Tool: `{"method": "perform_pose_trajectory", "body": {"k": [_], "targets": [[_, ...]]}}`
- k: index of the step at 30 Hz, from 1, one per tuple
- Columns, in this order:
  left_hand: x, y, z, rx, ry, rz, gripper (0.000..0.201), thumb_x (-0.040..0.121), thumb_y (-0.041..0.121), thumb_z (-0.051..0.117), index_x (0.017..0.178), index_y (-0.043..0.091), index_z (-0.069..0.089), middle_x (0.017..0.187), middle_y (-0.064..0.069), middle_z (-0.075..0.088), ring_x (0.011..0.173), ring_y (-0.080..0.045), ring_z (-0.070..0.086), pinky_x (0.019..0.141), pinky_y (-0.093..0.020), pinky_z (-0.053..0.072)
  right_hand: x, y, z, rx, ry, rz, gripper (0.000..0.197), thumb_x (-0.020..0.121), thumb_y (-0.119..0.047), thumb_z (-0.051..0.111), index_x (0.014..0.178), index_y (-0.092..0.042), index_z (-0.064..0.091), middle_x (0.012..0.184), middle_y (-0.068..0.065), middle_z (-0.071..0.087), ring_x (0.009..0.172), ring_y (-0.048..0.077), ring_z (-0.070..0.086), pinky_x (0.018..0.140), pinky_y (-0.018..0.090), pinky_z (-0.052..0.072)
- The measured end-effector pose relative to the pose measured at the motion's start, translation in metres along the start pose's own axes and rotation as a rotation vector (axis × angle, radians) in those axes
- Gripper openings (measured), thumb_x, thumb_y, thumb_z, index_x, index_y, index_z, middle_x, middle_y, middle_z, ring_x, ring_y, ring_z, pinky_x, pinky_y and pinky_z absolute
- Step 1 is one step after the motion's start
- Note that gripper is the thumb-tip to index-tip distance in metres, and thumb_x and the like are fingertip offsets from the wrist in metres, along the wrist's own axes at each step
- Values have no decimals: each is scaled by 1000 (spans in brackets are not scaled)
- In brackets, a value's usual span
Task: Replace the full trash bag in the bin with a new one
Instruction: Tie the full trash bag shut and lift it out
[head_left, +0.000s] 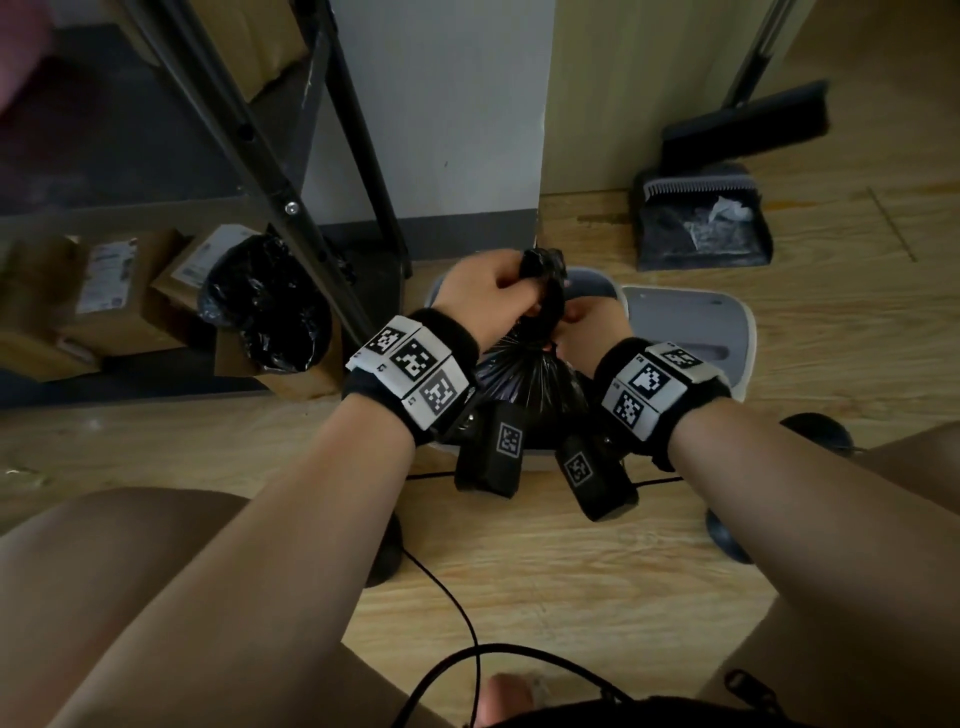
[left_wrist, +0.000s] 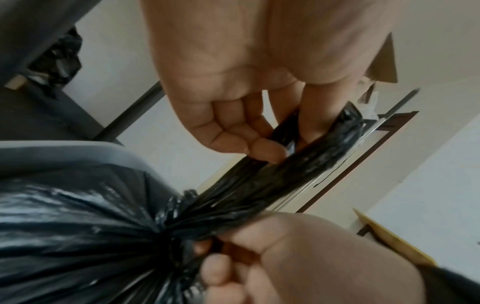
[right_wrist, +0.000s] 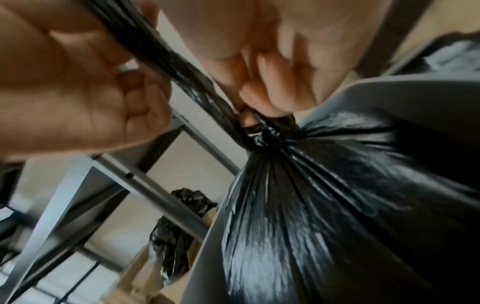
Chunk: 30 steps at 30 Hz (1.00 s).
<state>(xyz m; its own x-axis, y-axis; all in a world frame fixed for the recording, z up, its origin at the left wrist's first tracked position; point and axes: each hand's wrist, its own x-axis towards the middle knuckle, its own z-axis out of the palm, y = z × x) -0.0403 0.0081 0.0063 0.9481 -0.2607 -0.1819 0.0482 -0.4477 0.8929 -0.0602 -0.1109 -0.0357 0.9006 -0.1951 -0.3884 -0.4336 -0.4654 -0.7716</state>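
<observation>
1. The full trash bag (head_left: 524, 379) is sitting in the grey bin (head_left: 589, 280) on the wood floor, its gathered neck (head_left: 545, 291) pointing upward, out of the bin.
2. The neck's long axis is running from the cinched knot point up and away from the person.
3. The left hand (head_left: 483, 291) is gripping the upper end of the neck, fingers curled around the twisted plastic.
4. The right hand (head_left: 592, 332) is pinching the neck at its base, fingers pressed together.
5. The bin lid (head_left: 691, 332) is lying just right of the bin.
</observation>
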Motion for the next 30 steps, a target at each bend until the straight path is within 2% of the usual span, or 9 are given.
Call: {"method": "perform_pose_trajectory", "body": {"k": [4,6,8,11,15,18,22,25,30], "targets": [[-2,17,-2,11,-37,90,28,90,9,55,115,8,67,100,1,64,93,-6,56,67,2,44,-11,-6,5,-322,-164,-161,21,82,-11,63,66,-18,51,70,-4,53,84,20,60,73,26,41],[-3,22,-2,46,-89,109,32,90,6,51,118,10,66,109,-1,65,98,-7,56,67,5,41,-14,-3,4,-316,-141,-188,11,82,-21,66,77,-16,58,75,-6,55,79,15,57,73,26,39],[-5,23,-2,50,-105,111,34,90,4,51,120,11,64,115,0,65,105,-8,56,75,-1,42,-14,0,2,-288,-47,-186,21,90,-30,58,91,-10,65,80,0,57,78,17,55,72,26,38],[-5,8,-5,215,-16,82,43,90,2,50,128,20,56,120,2,61,109,-10,55,93,-13,41,-9,1,2,-44,-70,-60,26,94,-27,50,77,-11,58,68,2,56,56,15,51,56,22,40],[-5,-22,2,575,-145,-6,52,88,13,53,136,31,46,133,-5,58,124,-24,54,108,-33,40,-11,2,-1,127,-131,-62,26,95,-19,49,70,-16,54,61,-1,56,37,4,46,37,13,37],[-7,-32,9,641,-127,-33,31,88,28,57,118,25,63,116,-6,67,111,-27,61,97,-36,48,-13,2,-4,117,-126,-103,21,95,-20,49,77,-14,57,61,0,58,30,-1,50,35,12,40],[-4,-26,2,618,-11,-51,25,93,23,51,110,14,66,110,-8,68,102,-23,61,81,-27,43,-4,4,-7,264,-41,72,28,99,-22,38,73,-22,51,58,5,62,25,7,52,30,13,35],[-3,-11,-6,456,43,-20,23,93,20,52,109,13,65,102,-1,63,94,-14,56,84,-24,40,0,9,-9,343,-117,207,27,98,-17,38,73,-20,50,49,3,64,26,9,53,31,11,32],[-7,16,-11,-502,36,-301,15,92,13,52,79,17,59,78,-2,59,62,-12,58,70,-27,50,-2,8,-11,401,-288,205,25,97,-9,43,78,-14,59,73,2,60,44,6,58,37,14,37]]}}
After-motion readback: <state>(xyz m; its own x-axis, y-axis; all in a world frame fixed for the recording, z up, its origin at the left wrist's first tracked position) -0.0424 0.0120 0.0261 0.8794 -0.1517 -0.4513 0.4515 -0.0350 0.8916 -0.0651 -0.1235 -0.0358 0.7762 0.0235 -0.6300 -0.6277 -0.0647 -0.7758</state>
